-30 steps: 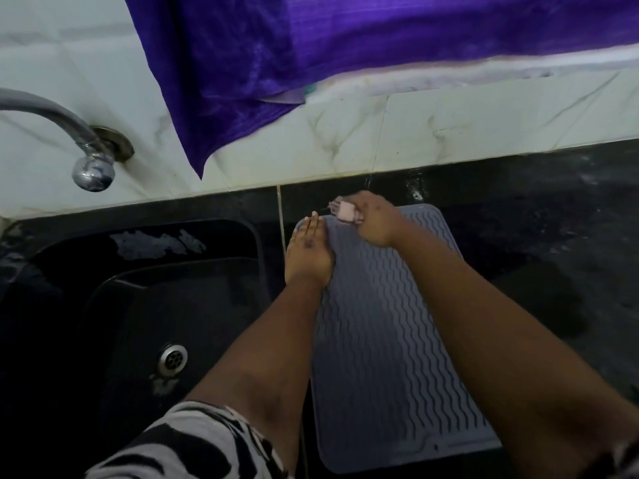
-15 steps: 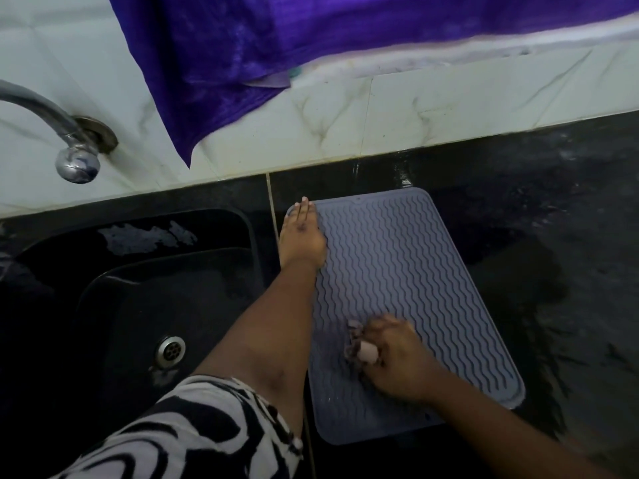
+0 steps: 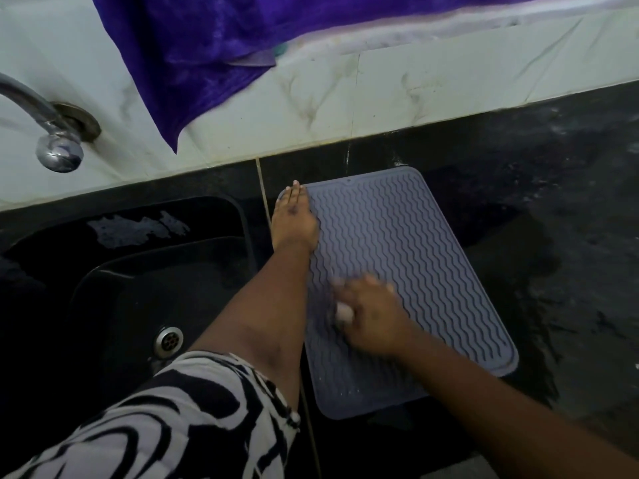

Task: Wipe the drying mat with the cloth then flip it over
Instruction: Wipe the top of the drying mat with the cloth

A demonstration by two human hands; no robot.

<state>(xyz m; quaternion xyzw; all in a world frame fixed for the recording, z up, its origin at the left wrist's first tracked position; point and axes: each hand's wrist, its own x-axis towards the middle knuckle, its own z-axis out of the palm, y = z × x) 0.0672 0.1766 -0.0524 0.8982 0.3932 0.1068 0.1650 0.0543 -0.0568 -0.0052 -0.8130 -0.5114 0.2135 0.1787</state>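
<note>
A grey drying mat (image 3: 415,257) with wavy ridges lies flat on the black counter, right of the sink. My left hand (image 3: 294,219) rests flat on its far left corner, fingers straight. My right hand (image 3: 371,312) is over the mat's left middle, motion-blurred, gripping a small pale cloth (image 3: 344,312) bunched under the fingers and pressed to the mat. Most of the cloth is hidden by the hand.
A black sink (image 3: 138,288) with a metal drain (image 3: 168,341) sits left of the mat. A chrome tap (image 3: 52,133) juts from the white tiled wall. A purple cloth (image 3: 224,39) hangs down the wall. Wet black counter (image 3: 570,236) extends right.
My right hand with the cloth swept from the mat's far edge down toward its near part, then back up a little toward the middle. My left hand stayed on the far left corner.
</note>
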